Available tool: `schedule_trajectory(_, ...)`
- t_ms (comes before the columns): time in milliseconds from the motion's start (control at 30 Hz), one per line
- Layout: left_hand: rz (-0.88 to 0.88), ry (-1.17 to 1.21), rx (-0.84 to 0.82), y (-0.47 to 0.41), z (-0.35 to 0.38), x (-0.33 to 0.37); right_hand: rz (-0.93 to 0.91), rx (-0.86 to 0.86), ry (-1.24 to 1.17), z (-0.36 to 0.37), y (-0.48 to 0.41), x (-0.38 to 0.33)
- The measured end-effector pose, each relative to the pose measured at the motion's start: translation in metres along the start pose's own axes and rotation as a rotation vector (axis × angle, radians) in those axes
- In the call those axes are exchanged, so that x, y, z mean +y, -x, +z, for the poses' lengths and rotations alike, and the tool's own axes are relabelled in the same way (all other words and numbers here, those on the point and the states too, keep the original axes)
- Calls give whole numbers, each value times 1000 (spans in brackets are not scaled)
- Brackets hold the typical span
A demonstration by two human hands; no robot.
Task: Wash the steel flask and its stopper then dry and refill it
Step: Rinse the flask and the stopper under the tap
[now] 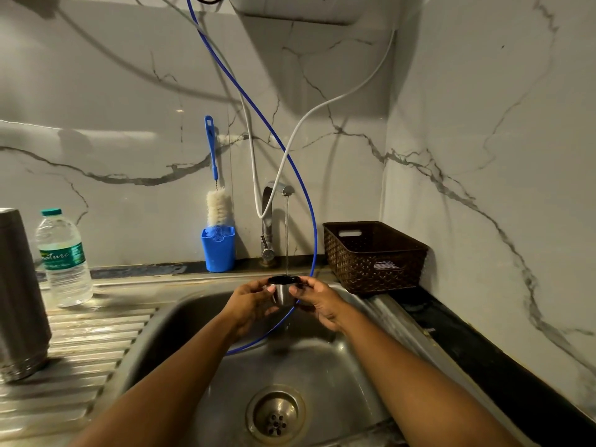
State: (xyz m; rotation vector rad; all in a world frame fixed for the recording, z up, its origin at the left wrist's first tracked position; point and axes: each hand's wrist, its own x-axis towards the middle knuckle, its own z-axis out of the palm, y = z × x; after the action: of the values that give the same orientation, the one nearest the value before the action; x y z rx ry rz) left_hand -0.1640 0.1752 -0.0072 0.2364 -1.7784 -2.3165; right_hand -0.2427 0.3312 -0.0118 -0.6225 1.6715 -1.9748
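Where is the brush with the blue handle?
In the head view, the brush stands in the blue cup against the back wall, just left of the tap.

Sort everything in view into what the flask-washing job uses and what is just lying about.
In the job: stopper, pinched by left hand and right hand under the running tap; steel flask on the drainboard; sink; bottle brush and water bottle, probably.
Lying about: brown basket; blue tube; white hose.

Veined marble walls [96, 108] meet behind a steel sink [180, 314].
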Motion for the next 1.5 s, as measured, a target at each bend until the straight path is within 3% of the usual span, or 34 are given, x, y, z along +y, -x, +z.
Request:
schedule_trajectory(167, 27, 21, -1, 1, 8, -1, -60, 60, 106, 3, -5, 2)
schedule_trajectory(367, -16, 117, -18, -3, -2, 0, -14, 43, 26, -3, -1, -1)
schedule_trajectory(500, -1, 50, -50, -2, 3, -2, -3, -13, 57, 3, -1, 0)
schedule_trajectory(667, 48, -2, -41, -1, 10, -4, -89, 44, 44, 5, -2, -2)
schedule_trajectory(867, 75, -67, -57, 2, -5, -4, 78, -11, -120, 3, 0, -3)
schedule_trajectory(1000, 34, -402, 69, 7, -4, -5, 274, -12, -91, 3, 3, -3)
schedule_trajectory(1167, -250, -503, 155, 8, 7, -3, 519, 6, 189, 2, 10, -7)
schedule_trajectory(1300, -349, -508, 116, 9, 9, 0, 525, 37, 279, 6, 10, -12)
schedule_trajectory(1433, -274, -316, 22, 3, -2, 0, 444, 36, 143, 3, 10, -14)
schedule_trajectory(1500, -209, -361, -75, 1, -5, -3, 362, 22, 158, -1, 8, -9)
